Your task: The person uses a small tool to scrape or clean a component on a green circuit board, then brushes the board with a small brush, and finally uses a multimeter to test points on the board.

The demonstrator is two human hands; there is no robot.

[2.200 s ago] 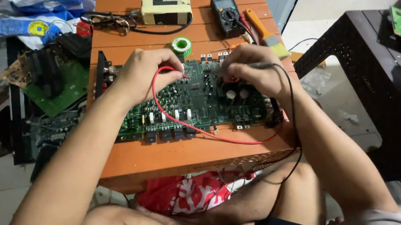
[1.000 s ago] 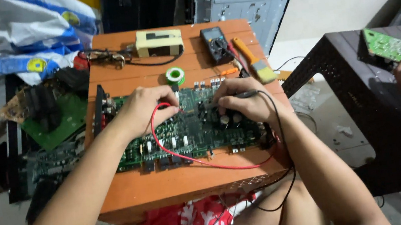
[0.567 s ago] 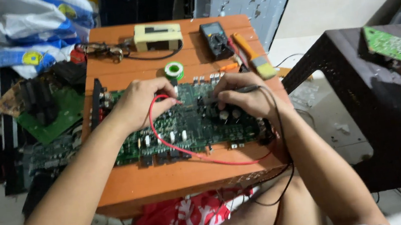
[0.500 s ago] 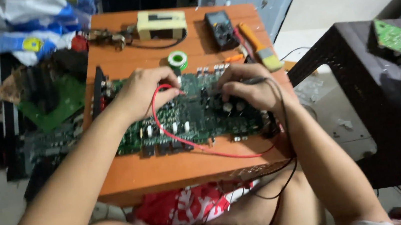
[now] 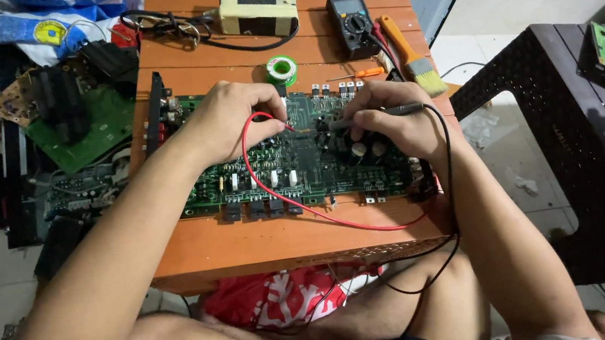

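Probing underway | my left hand (image 5: 232,121) pinched red probe (image 5: 275,117), right hand (image 5: 389,126) gripped black probe (image 5: 376,114) | both tips on circuit board (image 5: 302,166) under my hands | meter (image 5: 352,24) beyond, reading unclear

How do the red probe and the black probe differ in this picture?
The red probe is in the left hand; the black probe is in the right hand. The red lead loops low across the circuit board; the black lead drops past its right end. Both tips touch the board.

Both hands (image 5: 236,120) press probes — seemingly — onto circuit board (image 5: 301,159).
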